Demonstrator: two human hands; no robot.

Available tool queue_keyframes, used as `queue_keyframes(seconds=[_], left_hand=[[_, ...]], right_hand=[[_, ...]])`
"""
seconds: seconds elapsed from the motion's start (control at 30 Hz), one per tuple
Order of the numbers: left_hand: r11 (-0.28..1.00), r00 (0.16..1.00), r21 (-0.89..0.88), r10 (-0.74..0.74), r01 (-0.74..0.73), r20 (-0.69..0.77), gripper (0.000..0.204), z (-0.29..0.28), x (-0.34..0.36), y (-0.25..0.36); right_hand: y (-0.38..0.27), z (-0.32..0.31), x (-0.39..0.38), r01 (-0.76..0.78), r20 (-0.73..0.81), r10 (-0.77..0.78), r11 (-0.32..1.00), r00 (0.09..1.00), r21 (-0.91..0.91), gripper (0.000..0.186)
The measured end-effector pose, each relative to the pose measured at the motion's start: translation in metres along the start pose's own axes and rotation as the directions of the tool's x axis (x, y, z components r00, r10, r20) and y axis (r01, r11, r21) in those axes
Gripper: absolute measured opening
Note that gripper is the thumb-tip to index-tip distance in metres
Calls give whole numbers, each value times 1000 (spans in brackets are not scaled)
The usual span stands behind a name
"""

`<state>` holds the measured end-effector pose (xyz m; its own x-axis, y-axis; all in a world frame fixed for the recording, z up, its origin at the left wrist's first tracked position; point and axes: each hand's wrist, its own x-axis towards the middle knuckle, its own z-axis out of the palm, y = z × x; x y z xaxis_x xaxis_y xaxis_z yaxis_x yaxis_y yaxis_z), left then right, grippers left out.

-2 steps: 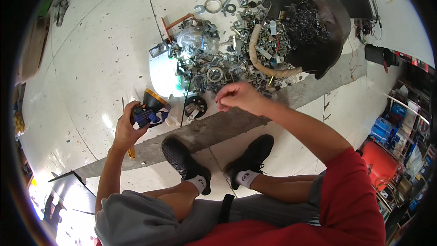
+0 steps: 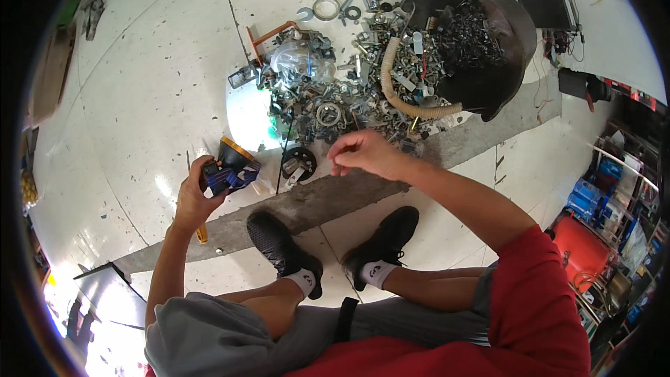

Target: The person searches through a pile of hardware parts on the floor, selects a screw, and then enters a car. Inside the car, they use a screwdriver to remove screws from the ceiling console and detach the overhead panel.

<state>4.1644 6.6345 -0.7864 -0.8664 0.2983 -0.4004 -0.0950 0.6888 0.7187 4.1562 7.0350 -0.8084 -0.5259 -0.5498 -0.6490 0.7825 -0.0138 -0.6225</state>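
In my left hand (image 2: 192, 195) is a lit headlamp (image 2: 236, 157) with an orange rim and a bunched blue strap; my fingers wrap around its back. Its beam falls on the floor beside a heap of loose screws, nuts and metal bits (image 2: 335, 98). My right hand (image 2: 366, 152) hovers at the near edge of that heap, fingers curled and pinched together. Whatever the pinch holds, if anything, is too small to make out. Between my hands sits a round black dish (image 2: 300, 165) with metal pieces in it.
A black bucket (image 2: 513, 70) lies tipped at the right, dark hardware spilling out. A beige ribbed hose (image 2: 388, 80) curves across the heap. A clear plastic bag (image 2: 303, 63) rests on it. Near my left wrist lies a yellow-handled tool (image 2: 202, 234). Shelves (image 2: 621, 188) line the far right.
My right hand has shifted very slightly to the left and toward me. My left hand and the headlamp stay practically where they were.
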Motion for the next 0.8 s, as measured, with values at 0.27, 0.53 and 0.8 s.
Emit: queue_keyframes(seconds=[0.27, 0.53, 0.8], left_hand=[[972, 985, 155, -172, 174, -29, 63, -47, -13, 12], [755, 937, -629, 57, 186, 345, 38, -30, 17, 120], [496, 829, -744, 80, 448, 553, 20, 13, 42, 142]], right_hand=[[11, 37, 6, -39, 39, 37, 998, 999, 45, 15], [-27, 67, 5, 90, 29, -93, 993, 995, 76, 14], [-69, 72, -30, 310, -121, -304, 950, 945, 39, 20]])
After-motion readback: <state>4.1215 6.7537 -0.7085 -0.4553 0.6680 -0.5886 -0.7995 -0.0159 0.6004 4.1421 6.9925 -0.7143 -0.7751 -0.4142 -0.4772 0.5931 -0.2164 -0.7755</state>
